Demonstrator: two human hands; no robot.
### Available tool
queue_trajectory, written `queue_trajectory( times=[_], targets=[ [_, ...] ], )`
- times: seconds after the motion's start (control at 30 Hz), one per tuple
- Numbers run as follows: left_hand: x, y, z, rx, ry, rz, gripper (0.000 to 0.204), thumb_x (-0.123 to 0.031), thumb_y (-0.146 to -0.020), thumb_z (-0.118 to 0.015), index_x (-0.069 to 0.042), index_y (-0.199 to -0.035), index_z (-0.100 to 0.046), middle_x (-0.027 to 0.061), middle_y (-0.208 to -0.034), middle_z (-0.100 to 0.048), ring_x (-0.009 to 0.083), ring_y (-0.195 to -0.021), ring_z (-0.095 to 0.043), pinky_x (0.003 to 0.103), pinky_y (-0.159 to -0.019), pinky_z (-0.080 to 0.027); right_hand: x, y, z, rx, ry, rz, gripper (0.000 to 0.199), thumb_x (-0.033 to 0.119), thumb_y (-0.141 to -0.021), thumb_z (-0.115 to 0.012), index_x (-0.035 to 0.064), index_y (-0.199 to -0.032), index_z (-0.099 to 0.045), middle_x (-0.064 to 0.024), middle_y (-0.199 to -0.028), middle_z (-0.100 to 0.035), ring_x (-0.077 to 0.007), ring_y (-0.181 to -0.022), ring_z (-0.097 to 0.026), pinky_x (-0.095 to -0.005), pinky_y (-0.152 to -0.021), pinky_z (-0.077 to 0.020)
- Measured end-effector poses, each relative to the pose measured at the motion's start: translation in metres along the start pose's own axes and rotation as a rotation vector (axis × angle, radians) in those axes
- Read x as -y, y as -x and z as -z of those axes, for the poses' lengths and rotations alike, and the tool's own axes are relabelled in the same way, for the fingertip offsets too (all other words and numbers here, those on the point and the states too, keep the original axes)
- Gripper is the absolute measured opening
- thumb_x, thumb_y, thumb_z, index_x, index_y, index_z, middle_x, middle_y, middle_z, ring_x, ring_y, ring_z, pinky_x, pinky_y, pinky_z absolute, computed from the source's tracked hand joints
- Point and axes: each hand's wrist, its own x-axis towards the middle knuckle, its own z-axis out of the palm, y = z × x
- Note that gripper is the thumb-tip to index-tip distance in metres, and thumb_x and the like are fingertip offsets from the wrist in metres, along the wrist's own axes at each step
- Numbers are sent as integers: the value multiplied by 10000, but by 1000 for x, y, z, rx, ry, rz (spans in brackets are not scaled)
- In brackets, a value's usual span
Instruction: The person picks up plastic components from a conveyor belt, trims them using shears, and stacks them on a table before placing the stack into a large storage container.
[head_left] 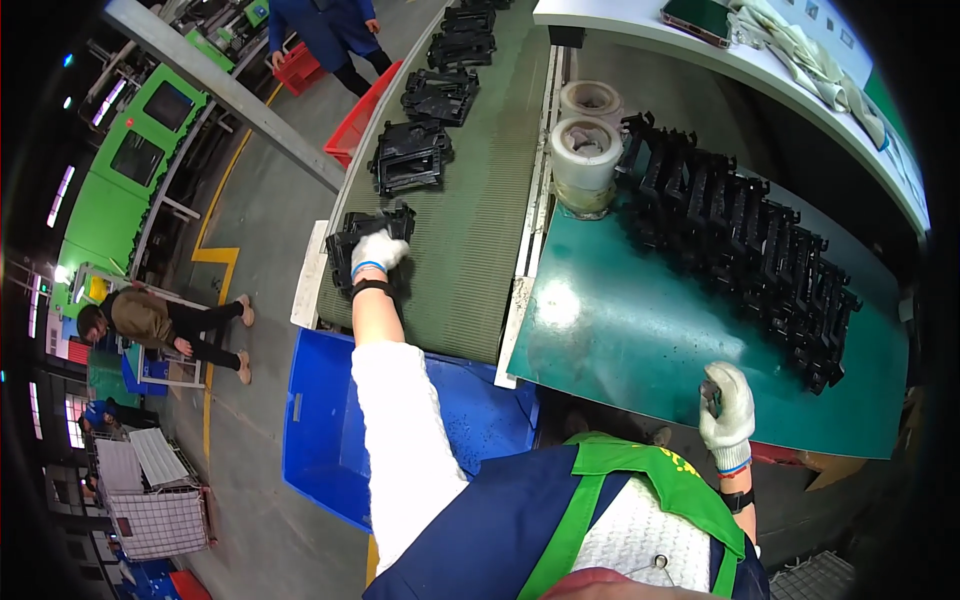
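Observation:
My left hand (378,252), in a white knit glove, reaches out to the near end of the conveyor belt. Its fingers are closed on a black plastic frame (343,250) lying there; the fingertips are partly hidden. Farther up the belt lie several similar black frames (412,156). Close to my body, at the front edge of the green tabletop, my right hand (730,412) is gloved too. Its fingers curl around something small and dark, whose kind I cannot make out. A long row of black plastic frames (735,215) stands packed together on the tabletop.
Rolls of clear tape (585,155) stand between the ribbed green belt (470,240) and the green tabletop (590,330). A blue bin (330,420) sits below the belt's end. A white shelf (640,25) overhangs the back right. Beyond the belt, a person carries a red crate (298,70).

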Motion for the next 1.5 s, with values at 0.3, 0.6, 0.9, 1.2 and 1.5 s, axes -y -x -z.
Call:
queue_trajectory(
  times=[0.3,0.6,0.9,1.2,1.5],
  targets=[
    [-56,61,13,-20,-264,-168,564,-575,-864,-658,-72,-1072,-806,171,-1043,-794,356,-999,-760,493,-910,-580,-2,0,-7,59,-68,46,497,-140,-727,-690,44,-1188,-676,-182,-1112,-709,-368,-970,-716,-415,-885,-580],
    [-130,247,106,152,108,-203,623,-614,-927,-611,-42,-1109,-777,191,-1023,-785,376,-956,-754,468,-855,-593,-10,1,-3,314,-269,-183,433,-70,-840,-683,32,-1260,-667,-159,-1094,-720,-300,-1003,-725,-365,-920,-563],
    [-207,324,63,712,2303,-626,815,-625,-992,-528,25,-1483,-541,30,-1036,-694,288,-1112,-634,516,-1108,-436,-23,-16,-18,458,-892,-210,529,24,-931,-700,-1,-1440,-560,-51,-1244,-698,-142,-1095,-648,-304,-975,-506],
    [-280,330,-12,682,2687,-704,824,-596,-1012,-458,4,-1576,-429,32,-1034,-663,261,-1155,-596,498,-1171,-376,-55,7,32,411,-1097,-456,519,70,-939,-690,16,-1442,-574,-32,-1210,-688,-71,-1003,-559,-216,-861,-451],
    [-315,340,-14,860,2569,-602,752,-529,-1025,-525,17,-1540,-469,127,-1133,-716,319,-1221,-594,541,-1191,-367,-72,13,67,280,-1085,-422,557,108,-926,-723,16,-1450,-558,-29,-1187,-700,-46,-844,-477,-218,-792,-440]
  ],
)
